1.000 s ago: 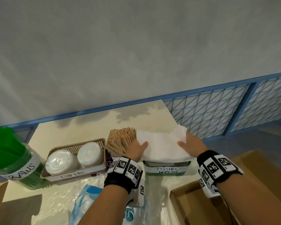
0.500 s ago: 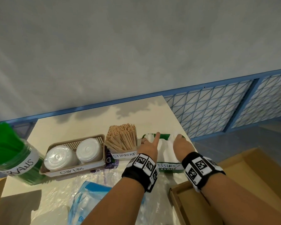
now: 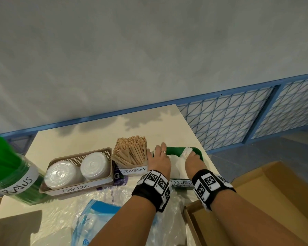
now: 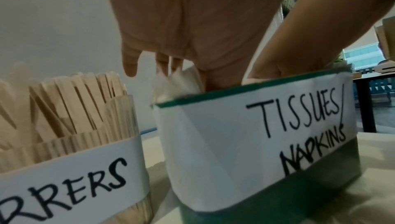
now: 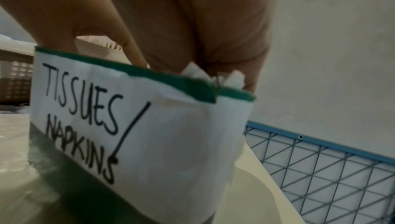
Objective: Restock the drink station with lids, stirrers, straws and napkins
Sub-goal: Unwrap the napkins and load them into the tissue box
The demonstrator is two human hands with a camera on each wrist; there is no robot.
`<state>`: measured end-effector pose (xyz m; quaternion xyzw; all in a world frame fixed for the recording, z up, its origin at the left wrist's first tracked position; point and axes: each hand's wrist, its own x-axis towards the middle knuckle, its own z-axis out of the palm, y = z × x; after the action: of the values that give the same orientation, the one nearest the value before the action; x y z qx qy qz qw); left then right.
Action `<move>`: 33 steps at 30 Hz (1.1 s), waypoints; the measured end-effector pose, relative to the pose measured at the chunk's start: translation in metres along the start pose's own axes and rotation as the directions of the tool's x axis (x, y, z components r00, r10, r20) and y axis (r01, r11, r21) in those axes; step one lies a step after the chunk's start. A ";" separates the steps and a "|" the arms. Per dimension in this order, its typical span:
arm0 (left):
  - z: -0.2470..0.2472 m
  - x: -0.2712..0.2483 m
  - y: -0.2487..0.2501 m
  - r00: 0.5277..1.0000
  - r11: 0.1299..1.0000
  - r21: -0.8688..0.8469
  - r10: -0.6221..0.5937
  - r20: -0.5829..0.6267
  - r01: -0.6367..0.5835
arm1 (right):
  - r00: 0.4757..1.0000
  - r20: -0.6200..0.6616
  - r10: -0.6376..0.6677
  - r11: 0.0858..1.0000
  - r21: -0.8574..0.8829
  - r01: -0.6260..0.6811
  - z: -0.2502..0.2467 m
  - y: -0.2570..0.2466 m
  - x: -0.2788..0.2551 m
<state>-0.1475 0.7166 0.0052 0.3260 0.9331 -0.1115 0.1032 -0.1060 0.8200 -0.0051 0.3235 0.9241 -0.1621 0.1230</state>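
A green bin [image 3: 178,149] labelled TISSUES/NAPKINS [image 4: 235,143] [image 5: 149,126] stands at the table's right end, with white napkins [image 3: 179,163] inside it. My left hand [image 3: 159,155] lies over the bin's left half. In the left wrist view its straight fingers [image 4: 162,65] point down onto the napkins [image 4: 177,82]. At the bin's right end my right hand [image 3: 192,159] reaches in with curled fingers [image 5: 224,50]. Bunched napkin corners [image 5: 235,77] poke out around those fingers. The fingertips of both hands are hidden inside the bin.
Left of the bin stand a full stirrer holder [image 3: 131,151], a beige cup-lid basket [image 3: 78,158] with two lid stacks, and a jar of green straws [image 3: 9,174]. Loose plastic bags [image 3: 96,219] lie in front. An open cardboard box [image 3: 256,201] sits at the right.
One second ago both hands held the wide napkin stack flat above the bin. Since then they have pushed it down inside and moved closer together.
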 end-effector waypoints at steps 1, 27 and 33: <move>0.000 0.001 -0.001 1.000 1.000 0.015 0.009 0.020 -0.009 | 1.000 0.016 -0.009 1.000 -0.019 0.009 0.000 0.000 0.000; -0.043 -0.139 -0.131 0.996 0.938 -0.338 -0.061 0.070 0.081 | 0.773 -0.023 -0.634 0.649 0.527 0.549 0.003 -0.079 -0.129; 0.048 -0.173 -0.151 0.942 0.917 -0.283 -0.209 0.264 0.282 | 0.696 0.269 -0.666 0.746 0.203 0.635 0.082 -0.111 -0.151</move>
<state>-0.1045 0.4866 0.0264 0.1696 0.9543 -0.0091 0.2458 -0.0519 0.6229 -0.0061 -0.0501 0.9363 -0.2894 0.1927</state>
